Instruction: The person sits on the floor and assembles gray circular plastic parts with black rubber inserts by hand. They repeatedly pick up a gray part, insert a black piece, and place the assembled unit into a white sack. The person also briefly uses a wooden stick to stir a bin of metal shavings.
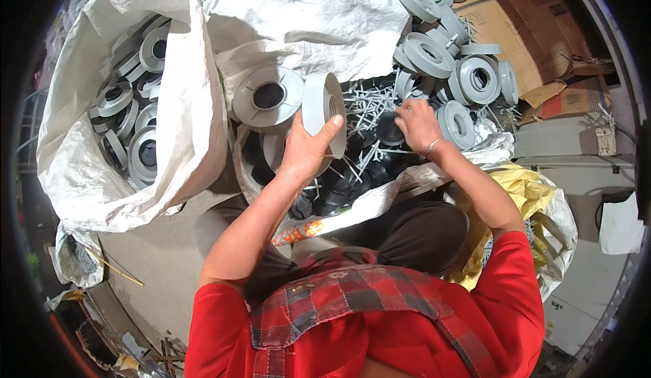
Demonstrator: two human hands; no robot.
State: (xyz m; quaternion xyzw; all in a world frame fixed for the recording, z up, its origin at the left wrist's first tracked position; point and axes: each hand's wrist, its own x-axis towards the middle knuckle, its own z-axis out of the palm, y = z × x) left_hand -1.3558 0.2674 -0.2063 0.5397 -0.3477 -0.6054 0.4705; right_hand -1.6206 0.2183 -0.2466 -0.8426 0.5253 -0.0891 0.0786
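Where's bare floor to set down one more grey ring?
Bare floor lies between the open white sack, the left knee and the thin stick. It is crowded around the right hand: white pins, black parts and grey rings.

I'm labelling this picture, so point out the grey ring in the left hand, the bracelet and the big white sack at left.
Grey ring (315, 98): head view, outer wall.
Bracelet (429, 150): head view, band.
White sack (193, 110): head view, right-hand wall.
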